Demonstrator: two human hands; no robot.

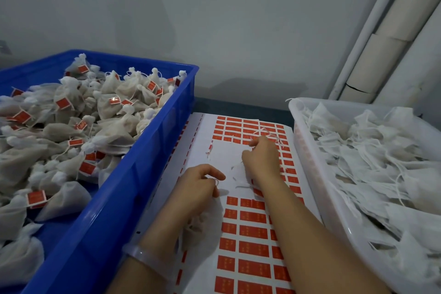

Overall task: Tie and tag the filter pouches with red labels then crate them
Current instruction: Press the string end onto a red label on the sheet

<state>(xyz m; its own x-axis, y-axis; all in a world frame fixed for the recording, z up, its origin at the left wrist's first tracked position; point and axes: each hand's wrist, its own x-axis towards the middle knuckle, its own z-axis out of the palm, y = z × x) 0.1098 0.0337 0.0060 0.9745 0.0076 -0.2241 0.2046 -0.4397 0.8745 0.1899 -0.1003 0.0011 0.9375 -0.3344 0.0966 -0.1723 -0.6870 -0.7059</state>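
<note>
1. Left hand (200, 188): fingers pinch a thin white string (216, 182) over the centre of the white sheet of red rectangular labels (222, 155).
2. White mesh filter pouch (199, 229): on the sheet, beneath the left wrist.
3. Right hand (261, 159): fingers curled at the sheet's upper labels; grip cannot be told.

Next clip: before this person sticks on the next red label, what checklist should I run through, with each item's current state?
1. Pouch in hand: the left hand pinches the string of a pouch lying under its wrist: ok.
2. Right hand has string to tag: its fingers curl on white strands: ok.
3. Label already picked: hidden by the fingers: cannot tell.
4. Label sheet stocked: many red labels on it: ok.
5. Blue crate has room: bare floor shows at its near end: ok.
6. Pouch neck knotted: covered by the wrist: cannot tell.
</note>
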